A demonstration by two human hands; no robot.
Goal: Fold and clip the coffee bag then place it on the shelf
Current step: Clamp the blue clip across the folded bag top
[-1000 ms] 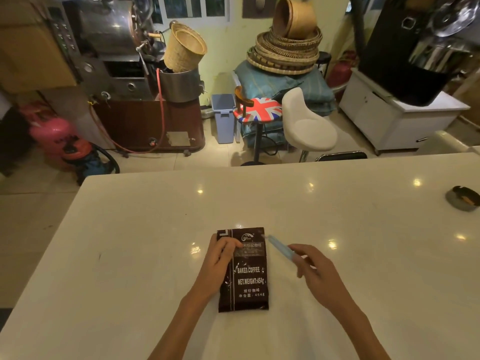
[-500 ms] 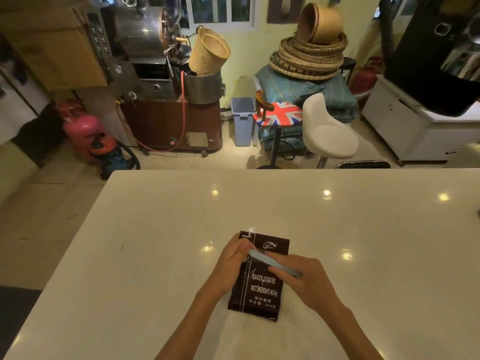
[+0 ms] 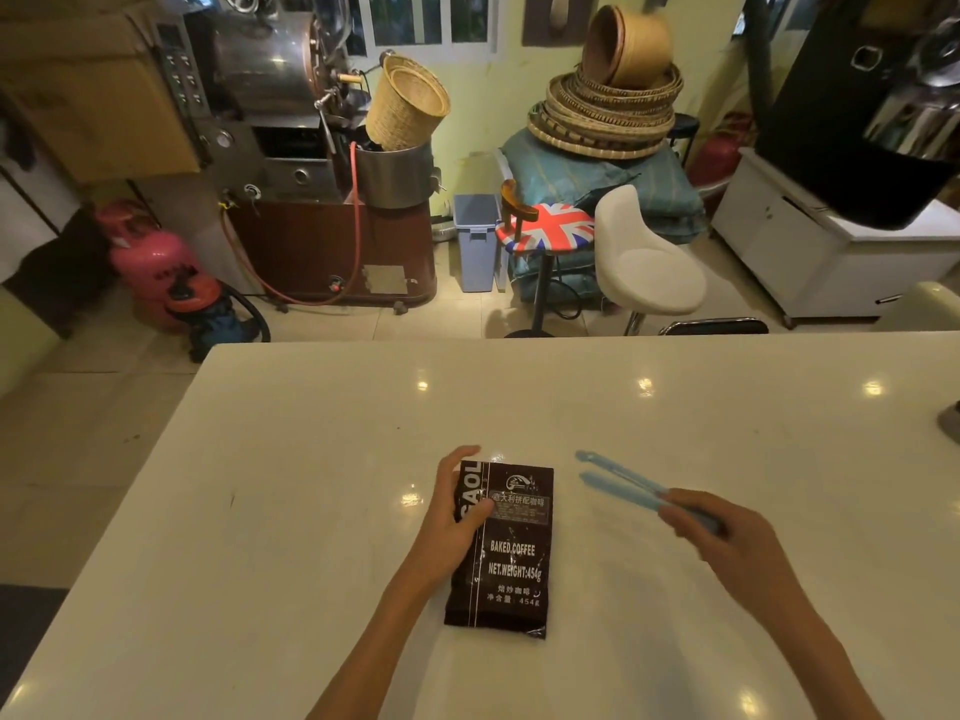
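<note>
A dark brown coffee bag (image 3: 511,558) with white lettering lies flat on the white table (image 3: 311,485), near the front. My left hand (image 3: 457,506) grips the bag's upper left edge, thumb on its face. To the right of the bag, my right hand (image 3: 722,537) holds a long light blue sealing clip (image 3: 623,485) by its near end. The clip's two arms are spread apart and point up-left over the table, clear of the bag.
A dark ashtray (image 3: 951,420) sits at the table's right edge. Beyond the far edge stand a white stool (image 3: 644,262), a flag-patterned stool (image 3: 550,228), a blue bin (image 3: 475,241), a coffee roaster (image 3: 291,122) and a pink gas cylinder (image 3: 150,257). No shelf is visible.
My right hand has pulled the clip off the bag to the right, and the clip's arms now stand apart. My left hand stays on the bag's top left.
</note>
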